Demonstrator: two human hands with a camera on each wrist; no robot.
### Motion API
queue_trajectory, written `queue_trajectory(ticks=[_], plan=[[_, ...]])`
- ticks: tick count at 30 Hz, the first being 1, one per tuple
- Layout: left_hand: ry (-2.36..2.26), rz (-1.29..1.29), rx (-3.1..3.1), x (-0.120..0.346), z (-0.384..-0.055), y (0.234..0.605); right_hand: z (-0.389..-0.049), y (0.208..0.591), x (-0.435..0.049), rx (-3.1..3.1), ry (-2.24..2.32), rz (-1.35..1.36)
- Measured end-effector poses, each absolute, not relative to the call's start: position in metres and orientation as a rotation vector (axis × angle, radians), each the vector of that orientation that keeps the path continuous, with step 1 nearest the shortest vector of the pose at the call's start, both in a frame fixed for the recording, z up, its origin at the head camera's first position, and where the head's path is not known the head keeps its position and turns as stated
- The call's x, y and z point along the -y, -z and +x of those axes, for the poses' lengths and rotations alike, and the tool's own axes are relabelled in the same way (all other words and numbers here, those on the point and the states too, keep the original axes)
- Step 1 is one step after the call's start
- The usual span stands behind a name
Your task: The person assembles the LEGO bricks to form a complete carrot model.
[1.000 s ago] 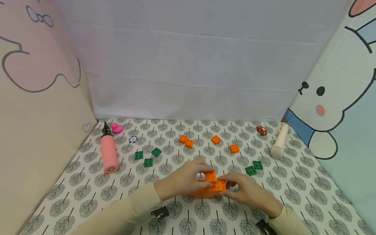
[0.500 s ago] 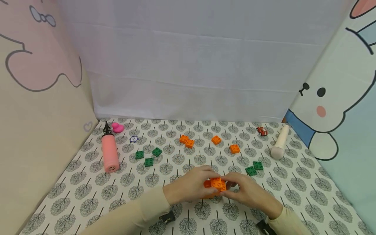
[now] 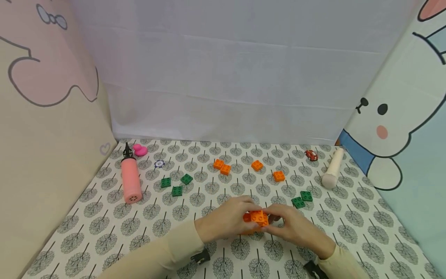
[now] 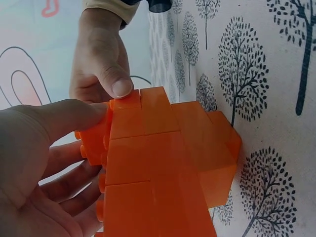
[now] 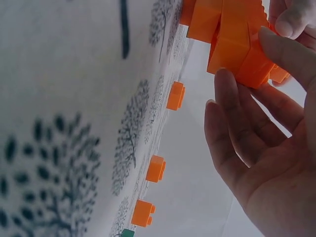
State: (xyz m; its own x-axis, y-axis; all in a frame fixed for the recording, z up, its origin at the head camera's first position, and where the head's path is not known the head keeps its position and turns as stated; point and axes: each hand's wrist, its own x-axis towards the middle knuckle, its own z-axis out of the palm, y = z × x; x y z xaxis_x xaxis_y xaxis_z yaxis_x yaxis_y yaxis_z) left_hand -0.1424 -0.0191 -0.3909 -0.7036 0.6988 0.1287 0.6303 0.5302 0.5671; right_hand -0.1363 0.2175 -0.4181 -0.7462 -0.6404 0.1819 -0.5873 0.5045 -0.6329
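A built-up block of orange toy bricks (image 4: 158, 192) lies on the cloth between the two hands. My left hand (image 3: 224, 220) pinches one small square orange brick (image 3: 258, 217) at the top, near the right end of the block. In the left wrist view this brick sits against the studded side, between thumb and fingers; whether it is pressed fully on cannot be told. My right hand (image 3: 294, 228) grips the right end of the block, thumb on one side and fingertips on the other, as the right wrist view shows. The fingers partly hide the block in the head view.
Loose orange bricks (image 3: 225, 169) and green bricks (image 3: 177, 191) lie farther back. A pink pump (image 3: 131, 182), pink duck (image 3: 140, 150) and blue-white chip (image 3: 159, 164) are at left. A red toy car (image 3: 311, 155), white cylinder-like object (image 3: 333, 168) and green bricks (image 3: 298, 202) are at right.
My left hand has moved right with the small orange brick, from the middle of the block to its right end. Over the last half second both hands stay nearly still.
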Motion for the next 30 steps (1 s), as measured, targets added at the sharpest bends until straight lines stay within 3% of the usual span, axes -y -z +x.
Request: queue_trajectory(ticks=[12, 30], plan=[[-0.893, 1.177, -2.650, 0.0188, -0.1424, 0.3909, -0.1355, 0.4184, -0.2159, -2.659, 1.121, -1.005], [-0.825, 1.236, -2.664, 0.0188, -0.1436, 0.3877, -0.1343, 0.4215, -0.2152, -2.741, 1.097, -1.096]])
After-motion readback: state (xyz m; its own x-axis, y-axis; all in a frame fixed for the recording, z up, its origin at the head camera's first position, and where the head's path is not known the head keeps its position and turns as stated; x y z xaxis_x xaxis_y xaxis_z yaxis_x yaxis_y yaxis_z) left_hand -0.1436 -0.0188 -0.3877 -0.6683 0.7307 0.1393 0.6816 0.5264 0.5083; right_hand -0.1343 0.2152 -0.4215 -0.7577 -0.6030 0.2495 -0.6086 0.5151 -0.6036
